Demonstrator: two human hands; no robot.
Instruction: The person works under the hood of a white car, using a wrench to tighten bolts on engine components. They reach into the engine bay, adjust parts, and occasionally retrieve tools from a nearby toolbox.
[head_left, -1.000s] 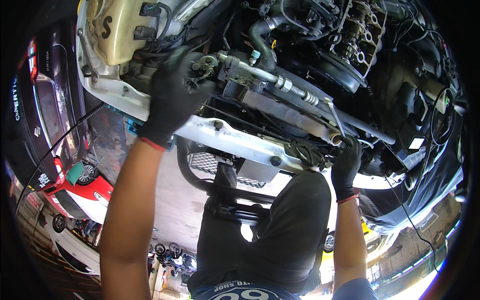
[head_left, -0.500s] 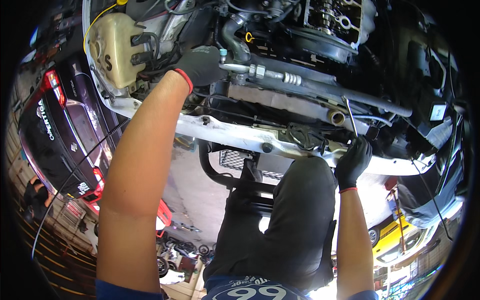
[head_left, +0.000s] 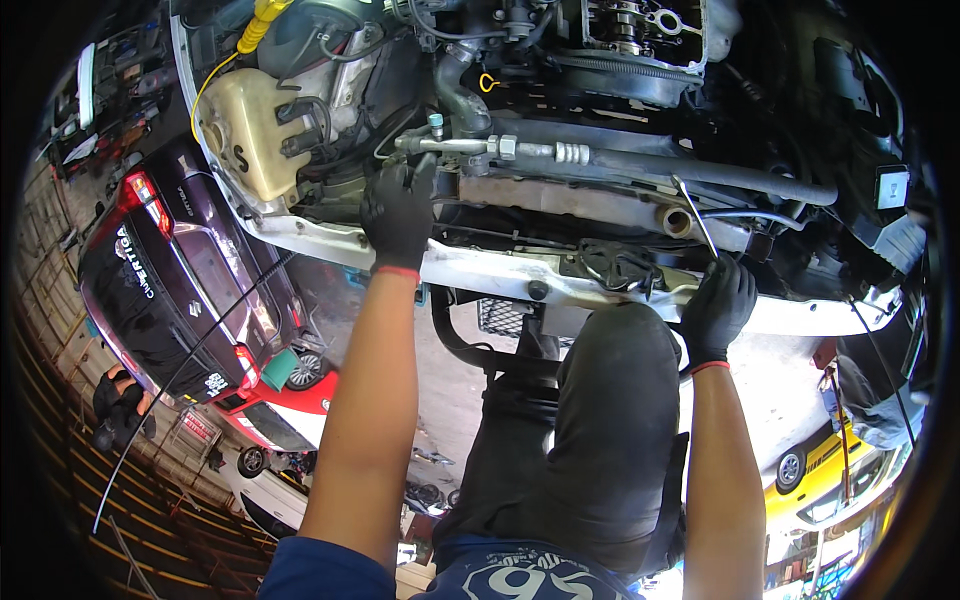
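Note:
My right hand (head_left: 720, 303), in a black glove with a red cuff, is closed around the lower end of a slim silver wrench (head_left: 697, 218). The wrench slants up over the car's white front crossmember (head_left: 480, 273), its free head beside a dark hose. My left hand (head_left: 397, 215), gloved alike, is just below the end of a metal pipe (head_left: 455, 146) with hex fittings. Its fingers are curled up close under that pipe end; what they hold, if anything, is hidden. A small teal cap (head_left: 435, 121) stands on the pipe.
A yellowed plastic reservoir (head_left: 255, 135) sits at the left of the engine bay. The engine (head_left: 640, 30) is uncovered at the top. A round metal pipe opening (head_left: 677, 221) lies left of the wrench. Behind are a dark car (head_left: 190, 280), a yellow car (head_left: 810, 465) and another person (head_left: 122, 405).
My left hand has drawn back from over the pipe end to below it, uncovering the fitting. My right hand keeps the wrench in nearly the same place. The view has shifted slightly.

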